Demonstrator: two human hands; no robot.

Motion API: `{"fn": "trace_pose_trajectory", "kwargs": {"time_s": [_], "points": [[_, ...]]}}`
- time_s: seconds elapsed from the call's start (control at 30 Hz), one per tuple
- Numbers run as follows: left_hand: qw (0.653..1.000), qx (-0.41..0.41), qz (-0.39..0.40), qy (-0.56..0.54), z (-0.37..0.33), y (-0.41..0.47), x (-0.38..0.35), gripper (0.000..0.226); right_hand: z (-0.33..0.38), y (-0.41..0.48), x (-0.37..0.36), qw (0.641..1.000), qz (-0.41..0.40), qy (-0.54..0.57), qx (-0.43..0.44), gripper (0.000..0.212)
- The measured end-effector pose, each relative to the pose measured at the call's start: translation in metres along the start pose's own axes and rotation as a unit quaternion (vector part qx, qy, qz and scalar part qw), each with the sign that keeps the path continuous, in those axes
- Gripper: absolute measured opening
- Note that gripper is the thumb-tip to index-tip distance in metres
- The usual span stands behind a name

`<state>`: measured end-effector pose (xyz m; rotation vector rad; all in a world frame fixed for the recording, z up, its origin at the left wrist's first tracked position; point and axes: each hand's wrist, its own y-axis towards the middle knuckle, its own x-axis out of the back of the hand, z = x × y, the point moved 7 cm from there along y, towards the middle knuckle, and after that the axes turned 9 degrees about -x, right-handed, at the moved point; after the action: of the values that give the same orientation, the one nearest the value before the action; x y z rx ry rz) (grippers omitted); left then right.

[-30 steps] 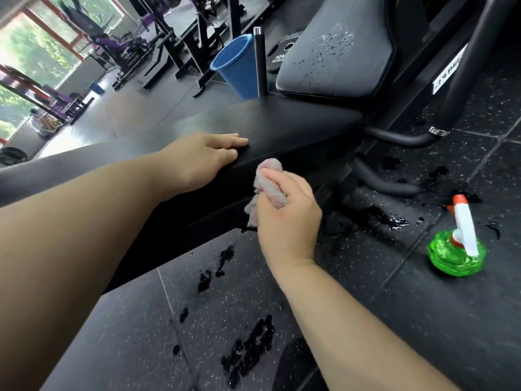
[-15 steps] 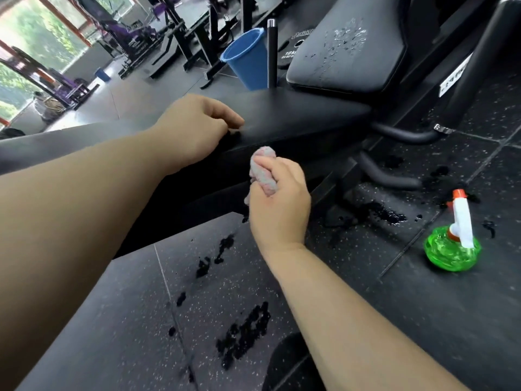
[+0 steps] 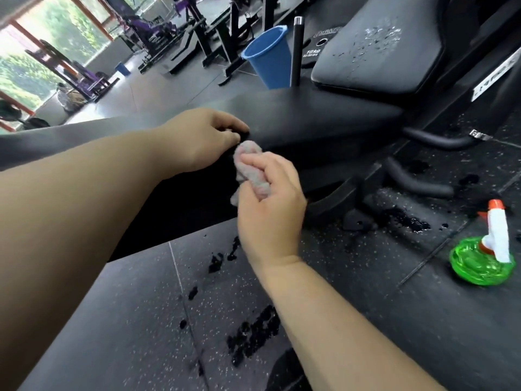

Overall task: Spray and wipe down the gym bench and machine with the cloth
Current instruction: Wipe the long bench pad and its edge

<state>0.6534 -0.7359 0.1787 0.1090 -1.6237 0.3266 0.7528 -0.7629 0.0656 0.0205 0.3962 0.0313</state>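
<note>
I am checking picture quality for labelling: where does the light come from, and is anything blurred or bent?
Head view: daylight comes from the overexposed windows at upper left and leaves a pale sheen on the bench; the right hand and cloth are slightly motion-blurred; the wide lens tilts the floor.

My L hand [image 3: 205, 136], flat on the long black padded bench [image 3: 324, 114] 1 s ago, now curls its fingers onto the pad's edge. My R hand [image 3: 270, 213] lifts the crumpled pinkish-grey cloth [image 3: 249, 165] higher, now just beside the L fingertips.
</note>
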Motion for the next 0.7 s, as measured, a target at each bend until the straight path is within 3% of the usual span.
{"fn": "trace_pose_trajectory", "kwargs": {"time_s": [0.13,0.27,0.33,0.6,0.7], "points": [[1.000,0.011,-0.008,-0.023,0.004,0.001,0.003,0.033,-0.015,0.011,0.015,0.999,0.002,0.038,-0.034,0.035],[1.000,0.011,-0.001,-0.013,0.005,0.002,0.002,0.034,-0.053,0.086,0.088,0.977,-0.183,0.024,-0.102,0.043],[1.000,0.014,-0.008,-0.019,0.005,0.004,0.001,0.033,-0.053,0.093,0.094,0.972,-0.210,-0.032,-0.099,0.046],[1.000,0.028,-0.001,0.015,0.002,0.002,0.000,0.032,-0.025,-0.002,0.010,0.997,0.053,0.009,-0.052,0.036],[1.000,0.019,0.005,0.021,0.000,0.001,0.000,0.033,-0.057,0.053,0.066,0.988,-0.065,0.024,-0.134,0.032]]}}
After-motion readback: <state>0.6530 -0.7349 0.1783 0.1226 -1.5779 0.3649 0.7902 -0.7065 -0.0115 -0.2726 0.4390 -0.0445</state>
